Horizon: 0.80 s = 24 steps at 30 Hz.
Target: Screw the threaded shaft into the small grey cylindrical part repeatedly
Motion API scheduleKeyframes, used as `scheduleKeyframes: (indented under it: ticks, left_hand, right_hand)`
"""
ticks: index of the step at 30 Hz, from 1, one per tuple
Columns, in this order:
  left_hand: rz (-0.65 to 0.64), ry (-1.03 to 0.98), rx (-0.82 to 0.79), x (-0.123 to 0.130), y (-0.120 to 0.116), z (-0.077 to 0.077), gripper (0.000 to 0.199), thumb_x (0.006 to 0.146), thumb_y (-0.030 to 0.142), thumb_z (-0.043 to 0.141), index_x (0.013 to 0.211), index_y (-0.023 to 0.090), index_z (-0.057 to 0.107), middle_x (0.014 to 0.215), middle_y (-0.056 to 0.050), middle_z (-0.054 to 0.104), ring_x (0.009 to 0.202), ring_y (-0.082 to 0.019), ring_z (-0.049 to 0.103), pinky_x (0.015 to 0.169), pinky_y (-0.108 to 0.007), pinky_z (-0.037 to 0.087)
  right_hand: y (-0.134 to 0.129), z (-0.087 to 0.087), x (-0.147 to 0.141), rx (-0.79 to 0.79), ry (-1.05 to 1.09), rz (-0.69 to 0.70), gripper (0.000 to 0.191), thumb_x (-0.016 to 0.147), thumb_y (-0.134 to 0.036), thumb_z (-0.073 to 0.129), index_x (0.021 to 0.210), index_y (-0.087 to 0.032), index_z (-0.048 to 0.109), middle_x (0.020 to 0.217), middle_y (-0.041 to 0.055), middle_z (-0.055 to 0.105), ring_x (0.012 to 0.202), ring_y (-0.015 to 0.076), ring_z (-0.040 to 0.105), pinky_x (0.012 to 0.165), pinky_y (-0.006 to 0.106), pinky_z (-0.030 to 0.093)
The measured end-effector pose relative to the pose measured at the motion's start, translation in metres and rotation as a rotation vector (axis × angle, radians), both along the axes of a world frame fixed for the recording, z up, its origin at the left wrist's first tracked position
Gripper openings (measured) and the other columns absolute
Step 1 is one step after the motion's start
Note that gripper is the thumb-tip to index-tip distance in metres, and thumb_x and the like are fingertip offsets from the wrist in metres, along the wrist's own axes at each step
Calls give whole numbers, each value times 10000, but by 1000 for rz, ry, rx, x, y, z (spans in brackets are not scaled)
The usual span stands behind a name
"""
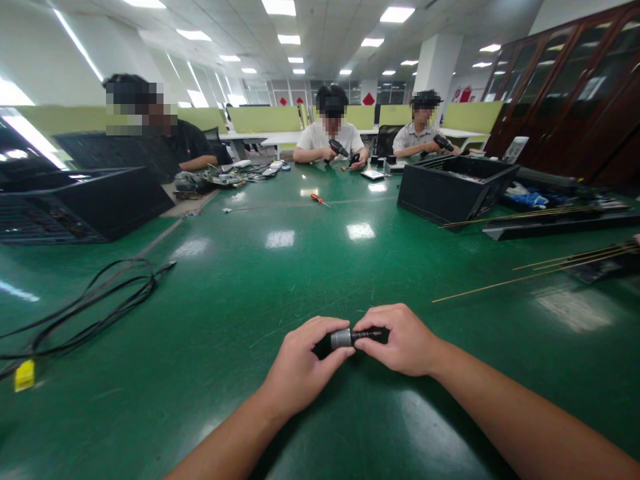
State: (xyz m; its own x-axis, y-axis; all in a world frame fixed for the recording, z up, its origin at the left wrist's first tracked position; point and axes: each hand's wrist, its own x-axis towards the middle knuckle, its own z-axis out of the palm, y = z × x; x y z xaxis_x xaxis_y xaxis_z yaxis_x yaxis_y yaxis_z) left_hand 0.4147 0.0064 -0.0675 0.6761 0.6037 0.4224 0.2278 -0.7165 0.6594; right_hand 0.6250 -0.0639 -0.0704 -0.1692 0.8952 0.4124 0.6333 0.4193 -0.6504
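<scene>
My left hand [307,357] is closed around a short grey metal cylinder [341,339], its thumb and fingers on either side. A thin dark shaft [367,335] with a ribbed or spiral surface sticks out of the cylinder's right end. The thumb and fingers of my right hand [403,340] pinch this shaft close to the cylinder. Both hands are just above the green table [240,300], the piece lying roughly level between them. I cannot tell exactly what kind of part it is, and the hands cover some of it.
Black cables [100,300] with a yellow tag [24,375] lie at left. Black computer cases [450,190] stand on both sides. An orange screwdriver [317,198] lies ahead. Thin brass-coloured rods [500,288] reach in from the right. Three people sit across the table, two holding power drills [339,148].
</scene>
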Motion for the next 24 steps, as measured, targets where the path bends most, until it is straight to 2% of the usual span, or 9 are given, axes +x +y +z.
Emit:
scheduleKeyframes:
  ticks: [24]
  left_hand:
    - [-11, -3, 12, -1, 1, -1, 279, 834, 228, 746, 1106, 238, 684, 1015, -30, 738, 928, -187, 696, 852, -306, 556]
  right_hand:
    - [1, 1, 2, 14, -2, 2, 84, 837, -221, 704, 909, -206, 743, 819, 20, 741, 737, 166, 677, 697, 269, 474]
